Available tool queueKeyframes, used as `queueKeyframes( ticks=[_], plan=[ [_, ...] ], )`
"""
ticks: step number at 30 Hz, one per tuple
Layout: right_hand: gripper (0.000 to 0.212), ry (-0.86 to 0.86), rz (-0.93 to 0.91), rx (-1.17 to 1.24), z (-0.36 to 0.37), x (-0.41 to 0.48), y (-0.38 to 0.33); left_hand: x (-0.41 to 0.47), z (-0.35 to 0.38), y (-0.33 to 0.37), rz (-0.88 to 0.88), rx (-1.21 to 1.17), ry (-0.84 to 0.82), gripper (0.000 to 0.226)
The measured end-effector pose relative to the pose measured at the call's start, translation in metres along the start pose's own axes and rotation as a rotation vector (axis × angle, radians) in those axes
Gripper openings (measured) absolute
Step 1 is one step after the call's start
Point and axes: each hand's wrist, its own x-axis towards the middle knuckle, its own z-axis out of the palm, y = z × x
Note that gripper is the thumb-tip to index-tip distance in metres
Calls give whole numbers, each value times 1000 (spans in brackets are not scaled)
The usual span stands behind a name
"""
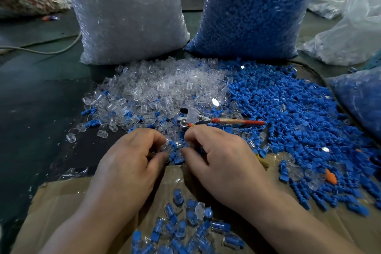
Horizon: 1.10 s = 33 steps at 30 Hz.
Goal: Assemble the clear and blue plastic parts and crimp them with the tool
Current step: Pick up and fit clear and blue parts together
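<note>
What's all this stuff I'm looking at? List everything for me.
clear bag: one, clear, back left
blue bag: one, blue, back centre
side bags: several, pale or blue, far right
clear pile: one, clear, before the clear bag
blue pile: one, blue, right of the clear pile
tool: one, metal with red handle, between the piles
cardboard: one, brown, near edge
assembled pieces: many, clear and blue, on the cardboard
cable: one, pale, far left
part: one, clear and blue, near side of the tool
left hand: one, pinches the part
right hand: one, pinches the part

Right hand point(222, 163) hides part of the tool point(195, 118) — blue sack point(253, 10) cropped above.
</note>
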Motion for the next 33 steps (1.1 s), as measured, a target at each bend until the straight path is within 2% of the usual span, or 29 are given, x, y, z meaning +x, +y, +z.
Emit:
queueKeyframes(
  ticks=[10,18,20,22,25,27,31,33],
  plan=[
    [11,0,97,226,-3,-2,3,-1,2,-2,15,-50,56,11],
    [10,-87,201,483,-9,-2,2,-3,1,-3,44,-29,126,24],
    [12,-123,234,570,-11,0,0,-6,-2,2,113,-102,141,27],
    [14,-167,250,656,-11,0,-1,-9,-2,9,172,-221,121,22],
    [21,-229,240,684,-12,-1,-3,-11,1,14,190,-319,133,25],
    [27,-216,232,614,-14,-1,-3,-12,1,16,155,-342,141,19],
    [41,-169,62,-30,-16,-4,1,-13,2,13,14,-297,139,9],
    [35,-185,16,-174,-17,-5,0,-11,3,8,-50,-254,144,4]
  ],
)
